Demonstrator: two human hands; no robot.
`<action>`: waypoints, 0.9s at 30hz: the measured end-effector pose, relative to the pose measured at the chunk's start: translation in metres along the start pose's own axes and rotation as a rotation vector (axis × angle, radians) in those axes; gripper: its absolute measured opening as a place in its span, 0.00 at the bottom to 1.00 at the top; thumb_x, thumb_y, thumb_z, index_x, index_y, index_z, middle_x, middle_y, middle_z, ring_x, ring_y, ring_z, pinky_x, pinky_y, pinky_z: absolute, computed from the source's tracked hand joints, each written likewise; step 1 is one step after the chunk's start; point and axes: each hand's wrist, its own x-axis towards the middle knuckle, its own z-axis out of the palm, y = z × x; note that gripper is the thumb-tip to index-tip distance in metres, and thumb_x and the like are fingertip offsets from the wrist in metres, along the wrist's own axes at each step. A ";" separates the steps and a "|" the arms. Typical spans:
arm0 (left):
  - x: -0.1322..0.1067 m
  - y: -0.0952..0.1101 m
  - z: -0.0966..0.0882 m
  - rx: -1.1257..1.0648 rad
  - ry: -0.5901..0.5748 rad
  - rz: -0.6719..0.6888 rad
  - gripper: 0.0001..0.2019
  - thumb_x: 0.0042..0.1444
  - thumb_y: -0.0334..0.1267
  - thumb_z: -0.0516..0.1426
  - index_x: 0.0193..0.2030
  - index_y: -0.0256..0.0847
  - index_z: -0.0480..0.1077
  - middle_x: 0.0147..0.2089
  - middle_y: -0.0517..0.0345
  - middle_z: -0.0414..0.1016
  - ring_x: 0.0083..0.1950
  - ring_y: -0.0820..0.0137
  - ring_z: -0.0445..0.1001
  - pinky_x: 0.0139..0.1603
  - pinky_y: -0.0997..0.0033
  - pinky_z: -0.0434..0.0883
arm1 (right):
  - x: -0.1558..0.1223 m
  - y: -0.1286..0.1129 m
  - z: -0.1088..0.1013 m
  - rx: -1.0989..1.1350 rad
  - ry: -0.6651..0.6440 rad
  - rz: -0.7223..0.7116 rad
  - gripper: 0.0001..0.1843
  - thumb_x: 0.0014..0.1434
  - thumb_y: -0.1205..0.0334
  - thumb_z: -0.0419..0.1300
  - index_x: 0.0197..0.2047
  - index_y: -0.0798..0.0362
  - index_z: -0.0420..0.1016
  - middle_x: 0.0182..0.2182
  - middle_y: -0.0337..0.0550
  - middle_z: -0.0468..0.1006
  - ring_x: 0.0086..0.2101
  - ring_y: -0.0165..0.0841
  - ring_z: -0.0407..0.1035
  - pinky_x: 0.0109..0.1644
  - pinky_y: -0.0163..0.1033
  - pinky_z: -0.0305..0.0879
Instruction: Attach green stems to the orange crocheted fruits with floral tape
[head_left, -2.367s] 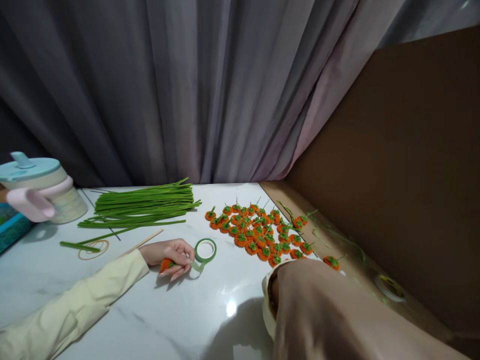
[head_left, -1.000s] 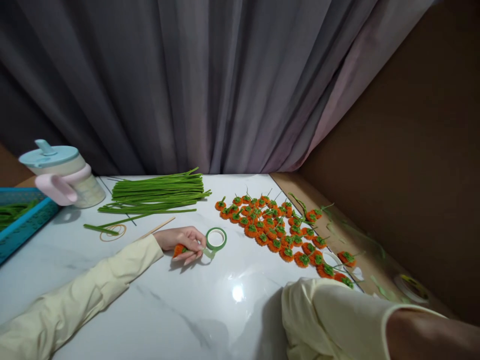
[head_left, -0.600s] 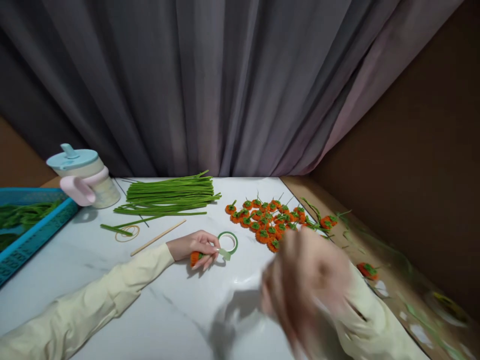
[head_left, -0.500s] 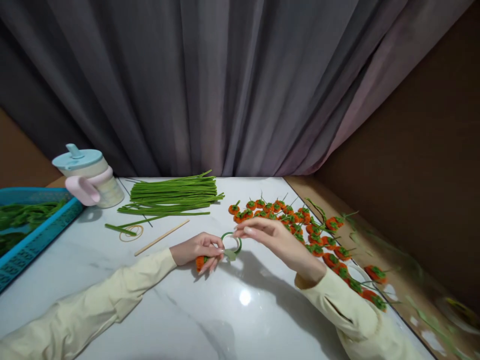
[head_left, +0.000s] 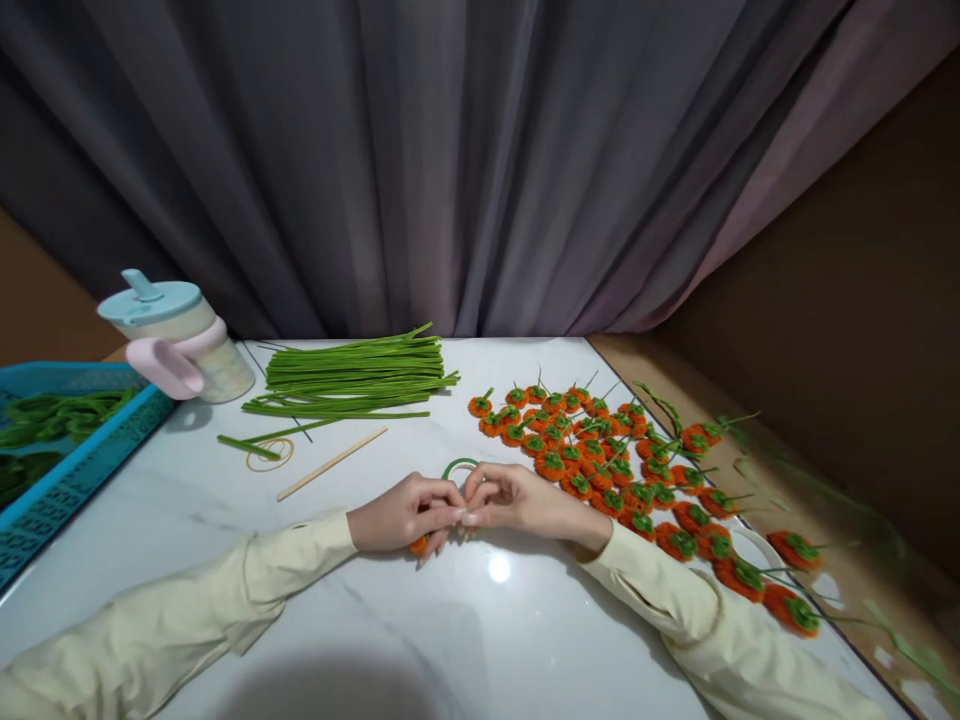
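My left hand rests on the white table, its fingers closed round a small orange crocheted piece. My right hand lies beside it, fingertips meeting the left hand's in a pinch. Just behind both hands sits a roll of green tape, mostly hidden by the fingers. What the right fingertips pinch is too small to make out.
Several orange crocheted pieces with green tops spread to the right. A bundle of green stems, a wooden stick, a rubber band, a lidded cup and a blue basket lie left. Curtain behind, brown board right.
My right hand came down from close to the camera to the tape roll and now meets the left hand's fingertips. The view has shifted a little.
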 end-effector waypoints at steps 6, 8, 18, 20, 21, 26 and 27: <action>0.000 0.004 -0.002 -0.088 -0.040 0.067 0.18 0.61 0.50 0.52 0.32 0.35 0.64 0.21 0.53 0.74 0.25 0.70 0.74 0.31 0.70 0.70 | -0.005 0.012 0.013 0.107 0.137 -0.041 0.16 0.47 0.55 0.69 0.29 0.59 0.72 0.25 0.42 0.77 0.30 0.31 0.73 0.37 0.37 0.69; 0.000 0.003 -0.002 -0.095 -0.063 0.059 0.18 0.60 0.50 0.52 0.32 0.35 0.64 0.24 0.50 0.76 0.25 0.70 0.73 0.27 0.73 0.69 | -0.005 0.015 0.016 0.123 0.164 -0.039 0.16 0.47 0.55 0.69 0.28 0.59 0.73 0.23 0.42 0.77 0.27 0.30 0.72 0.33 0.35 0.68; -0.003 0.005 0.003 -0.201 -0.113 -0.043 0.17 0.60 0.51 0.51 0.33 0.37 0.62 0.14 0.69 0.58 0.14 0.79 0.54 0.17 0.79 0.56 | -0.004 0.018 0.006 0.022 0.068 0.059 0.18 0.48 0.51 0.68 0.29 0.61 0.77 0.19 0.42 0.76 0.17 0.24 0.63 0.19 0.29 0.55; -0.003 0.007 0.004 -0.223 -0.132 -0.075 0.16 0.61 0.50 0.51 0.32 0.37 0.61 0.13 0.71 0.55 0.14 0.80 0.50 0.16 0.80 0.53 | -0.005 0.018 0.006 0.025 0.051 0.055 0.18 0.48 0.51 0.68 0.29 0.61 0.77 0.19 0.42 0.76 0.19 0.25 0.65 0.22 0.29 0.57; -0.003 0.008 0.004 -0.211 -0.140 -0.083 0.16 0.60 0.50 0.52 0.31 0.37 0.61 0.13 0.71 0.55 0.13 0.81 0.49 0.16 0.80 0.52 | -0.005 0.017 0.006 0.021 0.045 0.053 0.18 0.48 0.51 0.67 0.29 0.61 0.77 0.19 0.42 0.76 0.19 0.25 0.65 0.22 0.29 0.57; -0.001 0.007 0.005 -0.186 -0.141 -0.102 0.16 0.58 0.50 0.54 0.31 0.37 0.61 0.13 0.70 0.58 0.13 0.80 0.53 0.16 0.80 0.53 | -0.005 0.016 0.006 0.002 0.026 0.062 0.17 0.49 0.52 0.67 0.28 0.62 0.77 0.18 0.42 0.76 0.18 0.23 0.63 0.23 0.30 0.57; -0.001 0.006 0.005 -0.199 -0.136 -0.101 0.17 0.59 0.50 0.53 0.31 0.37 0.61 0.13 0.69 0.61 0.13 0.79 0.56 0.16 0.80 0.55 | -0.005 0.016 0.006 0.001 0.023 0.063 0.17 0.49 0.52 0.67 0.29 0.62 0.78 0.18 0.43 0.76 0.18 0.24 0.64 0.23 0.30 0.57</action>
